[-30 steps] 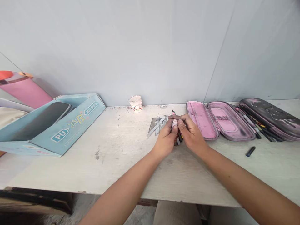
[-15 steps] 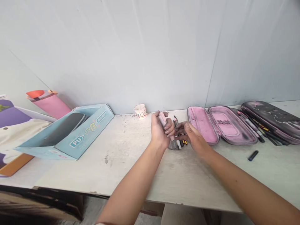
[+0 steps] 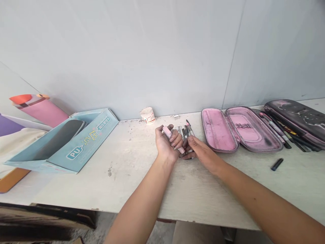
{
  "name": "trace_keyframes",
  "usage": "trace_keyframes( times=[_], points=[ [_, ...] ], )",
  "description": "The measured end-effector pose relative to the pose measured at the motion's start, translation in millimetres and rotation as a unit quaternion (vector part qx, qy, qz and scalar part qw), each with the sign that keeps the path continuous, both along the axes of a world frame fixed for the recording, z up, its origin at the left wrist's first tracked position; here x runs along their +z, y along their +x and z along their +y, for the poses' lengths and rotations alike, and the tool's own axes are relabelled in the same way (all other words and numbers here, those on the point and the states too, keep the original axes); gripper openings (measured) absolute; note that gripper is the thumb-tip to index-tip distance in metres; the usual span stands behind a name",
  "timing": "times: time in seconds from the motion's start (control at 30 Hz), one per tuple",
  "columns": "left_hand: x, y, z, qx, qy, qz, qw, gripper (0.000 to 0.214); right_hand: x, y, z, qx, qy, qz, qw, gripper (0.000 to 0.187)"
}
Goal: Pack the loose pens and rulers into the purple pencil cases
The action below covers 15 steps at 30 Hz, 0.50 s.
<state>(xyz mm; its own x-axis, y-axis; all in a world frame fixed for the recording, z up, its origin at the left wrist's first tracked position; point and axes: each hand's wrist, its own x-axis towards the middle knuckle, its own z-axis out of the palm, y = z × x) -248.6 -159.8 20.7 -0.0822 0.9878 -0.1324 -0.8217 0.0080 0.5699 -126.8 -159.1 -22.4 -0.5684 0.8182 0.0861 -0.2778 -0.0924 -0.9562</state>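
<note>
Left hand (image 3: 167, 144) is clamped on a pink pen (image 3: 167, 130), fingers curled over the barrel, one end poking out toward 11 o'clock. In the head view, half a second earlier this hand was lifted higher toward the wall. It has since dropped close to the tabletop (image 3: 142, 176), so the pen now sits at the left edge of the pile of pens (image 3: 187, 130), at about 12 o'clock from the person. Right hand (image 3: 200, 152), at 3 o'clock of the left and touching it, has its fingers stretched nearly straight over the pile, closed on nothing that I can see. Both forearms reach in from 6 o'clock. An open pink pencil case (image 3: 241, 132) lies at 2 o'clock.
</note>
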Motion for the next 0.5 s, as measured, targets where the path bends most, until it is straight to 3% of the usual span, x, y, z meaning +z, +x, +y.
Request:
trace_keyframes(
  times=[0.5],
  points=[
    [-4.6,-4.2,1.9,0.012,0.013,-0.022,1.000,0.030,-2.8,0.3,2.5,0.001,0.012,-0.023,1.000,0.041]
  ],
)
